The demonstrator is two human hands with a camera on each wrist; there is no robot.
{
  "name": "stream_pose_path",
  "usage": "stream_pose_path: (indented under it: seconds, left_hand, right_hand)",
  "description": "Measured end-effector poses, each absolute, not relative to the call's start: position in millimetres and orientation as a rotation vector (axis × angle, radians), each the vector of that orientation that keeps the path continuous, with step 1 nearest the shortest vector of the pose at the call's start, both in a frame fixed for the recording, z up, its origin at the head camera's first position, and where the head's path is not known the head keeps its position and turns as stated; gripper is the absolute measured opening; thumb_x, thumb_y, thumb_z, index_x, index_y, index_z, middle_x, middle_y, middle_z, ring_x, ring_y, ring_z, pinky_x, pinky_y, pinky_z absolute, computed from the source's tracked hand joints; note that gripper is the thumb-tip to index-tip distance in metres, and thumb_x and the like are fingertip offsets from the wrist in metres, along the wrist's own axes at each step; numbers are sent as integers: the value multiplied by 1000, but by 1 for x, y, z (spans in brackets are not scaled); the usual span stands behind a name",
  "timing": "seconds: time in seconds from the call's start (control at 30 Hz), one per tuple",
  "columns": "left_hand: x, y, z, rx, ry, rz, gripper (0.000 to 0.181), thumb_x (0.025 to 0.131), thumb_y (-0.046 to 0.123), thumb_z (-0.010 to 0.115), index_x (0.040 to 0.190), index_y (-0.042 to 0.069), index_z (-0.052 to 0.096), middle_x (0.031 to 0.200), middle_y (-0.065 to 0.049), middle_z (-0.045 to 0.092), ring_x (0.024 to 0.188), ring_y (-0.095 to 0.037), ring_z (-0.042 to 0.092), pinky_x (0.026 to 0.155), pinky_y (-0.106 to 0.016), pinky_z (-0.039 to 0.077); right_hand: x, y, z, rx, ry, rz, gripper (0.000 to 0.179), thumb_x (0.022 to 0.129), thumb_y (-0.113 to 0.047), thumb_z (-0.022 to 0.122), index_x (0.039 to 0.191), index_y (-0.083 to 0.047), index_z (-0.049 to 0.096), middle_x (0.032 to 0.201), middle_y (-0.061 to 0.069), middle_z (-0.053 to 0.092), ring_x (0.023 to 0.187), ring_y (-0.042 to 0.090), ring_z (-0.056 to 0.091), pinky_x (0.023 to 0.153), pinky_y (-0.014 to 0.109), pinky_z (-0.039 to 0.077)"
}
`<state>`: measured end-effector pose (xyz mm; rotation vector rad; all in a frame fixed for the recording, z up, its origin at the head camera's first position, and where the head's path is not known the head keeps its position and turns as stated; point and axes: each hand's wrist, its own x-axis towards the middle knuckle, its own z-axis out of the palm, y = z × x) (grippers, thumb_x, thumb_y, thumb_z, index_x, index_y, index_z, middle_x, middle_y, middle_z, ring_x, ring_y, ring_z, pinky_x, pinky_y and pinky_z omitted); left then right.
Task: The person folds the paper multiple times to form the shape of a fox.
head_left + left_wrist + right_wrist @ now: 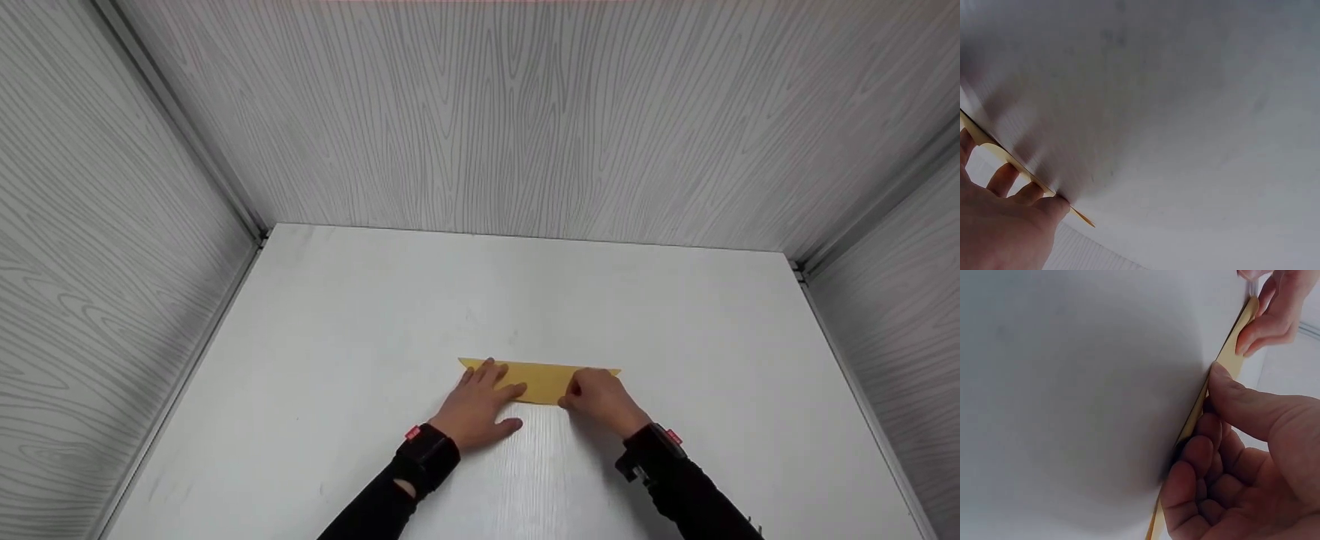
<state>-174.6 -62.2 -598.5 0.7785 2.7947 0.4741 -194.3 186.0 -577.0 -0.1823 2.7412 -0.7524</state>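
A strip of yellow folded paper (544, 381) lies crosswise on the white table, its pointed ends showing at the far corners. My left hand (474, 409) rests on the left part of it with fingers spread and straight. On the right part, my right hand (602, 399) has its fingers curled against the paper, and the thumb tip is at the near folded edge. In the right wrist view the paper (1231, 357) shows layered, with the thumb on its edge and the curled fingers lower along it. The left wrist view has the left fingertips along the paper (994, 151).
The white tabletop (375, 300) spreads around the paper. A grey wood-grain panel (480, 112) stands at the back, with similar side panels at the left (90, 262) and right (892, 300). Black wrist devices sit on both arms.
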Motion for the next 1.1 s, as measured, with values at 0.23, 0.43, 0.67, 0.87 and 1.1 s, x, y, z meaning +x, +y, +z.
stream_pose_path:
  seconds: [0.23,0.43,0.67,0.87,1.1]
  left_hand:
    - [-176,-60,-601,781,2779,484,57,102,50,63,154,30,54,167,-12,42,163,-37,28,130,-57,29]
    - [-176,-62,-599,800,2785,488,56,103,48,63,155,29,53,166,-13,42,162,-38,29,130,-57,29]
    - [-174,-61,-599,804,2787,482,57,102,48,63,155,29,54,165,-14,43,161,-39,30,129,-57,30]
    - [-176,-61,-602,805,2797,465,57,102,51,62,154,30,54,166,-13,43,161,-38,30,129,-56,30]
    - [-174,-61,-598,794,2797,461,57,103,50,62,155,30,53,167,-13,42,162,-37,29,130,-57,30]
  right_hand:
    - [-191,210,-575,-153,2745,-735,17,90,-16,82,93,-1,74,88,8,72,75,16,58,68,31,50]
    - [-190,225,-573,-113,2739,-747,20,90,-19,83,92,-2,73,86,6,71,72,15,57,66,29,46]
    - [-193,223,-572,-124,2698,-785,17,91,-18,81,96,-5,71,91,5,70,78,16,57,70,30,47]
    - [-193,198,-572,-212,2709,-918,13,90,-17,81,94,-8,72,87,2,68,78,14,54,71,30,44]
    - [-193,172,-578,-310,2737,-854,10,90,-15,81,89,-8,74,85,3,71,75,12,57,71,31,49]
